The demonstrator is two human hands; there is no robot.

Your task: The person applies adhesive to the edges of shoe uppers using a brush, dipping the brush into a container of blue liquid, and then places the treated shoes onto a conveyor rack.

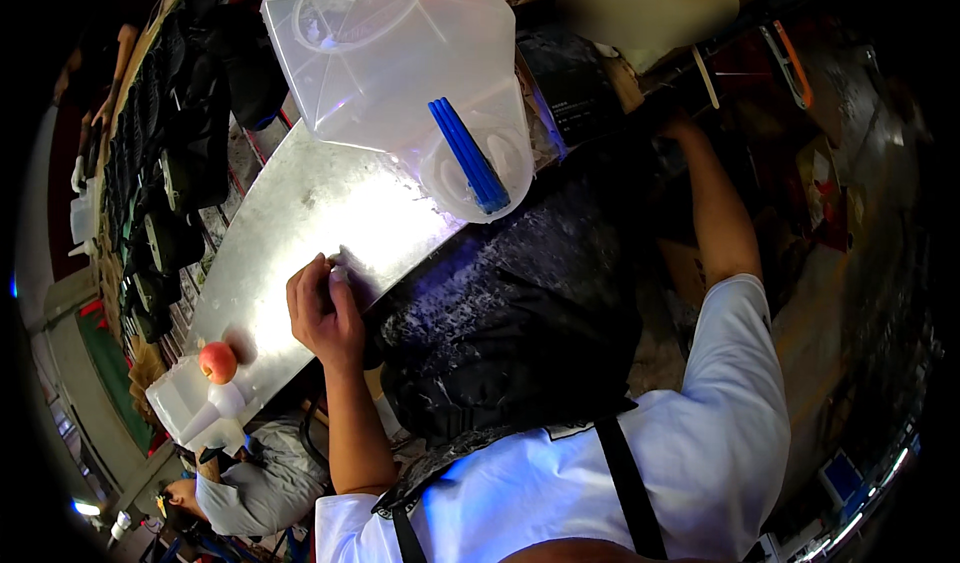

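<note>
My left hand rests at the front edge of the shiny metal tabletop. Its fingers are curled in, with thumb and forefinger close together; anything small between them is too unclear to name. My right arm reaches out to the right, where my right hand goes into shadow beside the black box, its fingers hidden. Ahead stand a large translucent plastic tub and a small round clear container. Several blue stick-like pieces lie across the small container.
A red-yellow fruit sits at the table's left end by a white plastic piece. Beyond it, another person sits low. Dark items line a rack at far left. An orange-handled tool is at upper right.
</note>
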